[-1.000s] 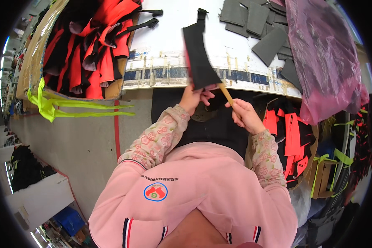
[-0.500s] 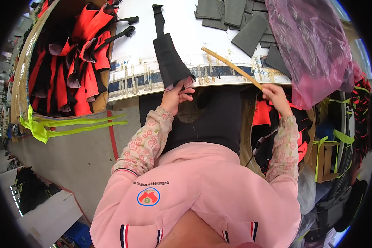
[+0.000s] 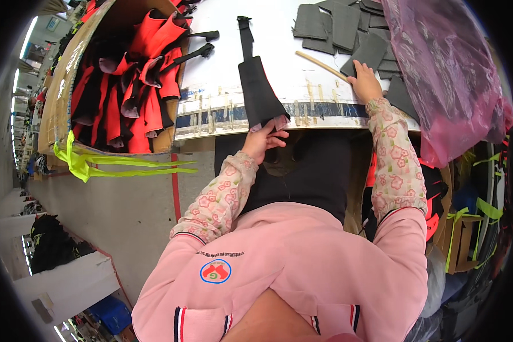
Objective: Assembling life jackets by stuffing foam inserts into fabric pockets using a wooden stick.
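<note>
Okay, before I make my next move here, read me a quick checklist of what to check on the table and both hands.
1. Black fabric piece laid out on the white table, strap pointing away from you: ok.
2. Left hand holding the piece's near end: ok.
3. Wooden stick clear of the black piece: ok, it lies to the right of it.
4. Right hand free of the stick: cannot tell, the stick's near end meets the hand.
5. Grey pads neatly stacked: not ok, they overlap at odd angles.
6. Purple plastic bag clear of the black piece: ok.
</note>
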